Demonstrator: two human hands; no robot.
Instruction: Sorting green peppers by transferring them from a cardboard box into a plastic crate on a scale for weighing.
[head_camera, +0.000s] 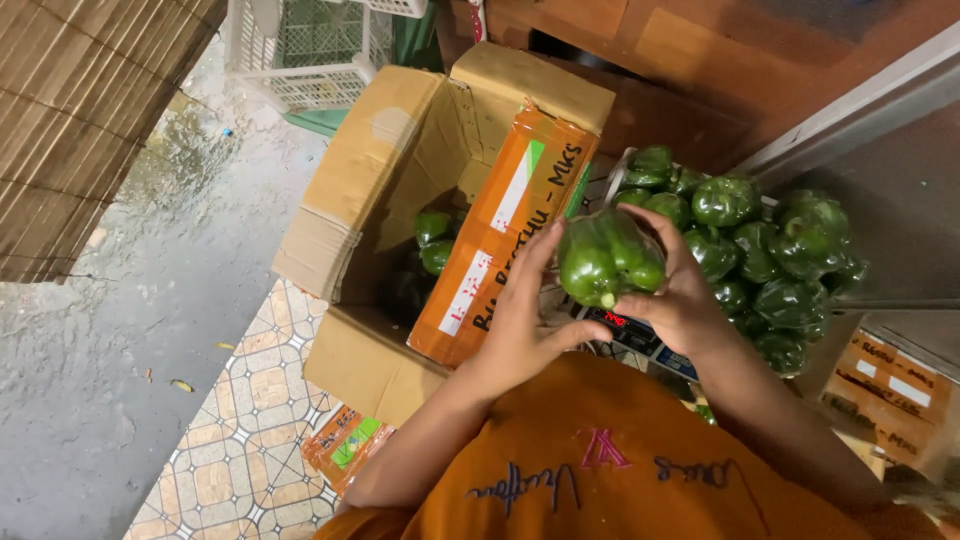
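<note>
- A green bell pepper (605, 258), seemingly wrapped in clear film, is held up between both hands, above a digital scale (632, 330) with a red readout.
- The left hand (520, 320) lies flat against the pepper's left side, fingers (545, 250) stretched straight.
- The right hand (680, 295) curls its fingers (668, 228) over the top and right side, gripping it.
- A pile of green peppers (770, 250) lies just behind.
- An open cardboard box (430, 220) holding more peppers stands left on the tiled floor (240, 450).
</note>
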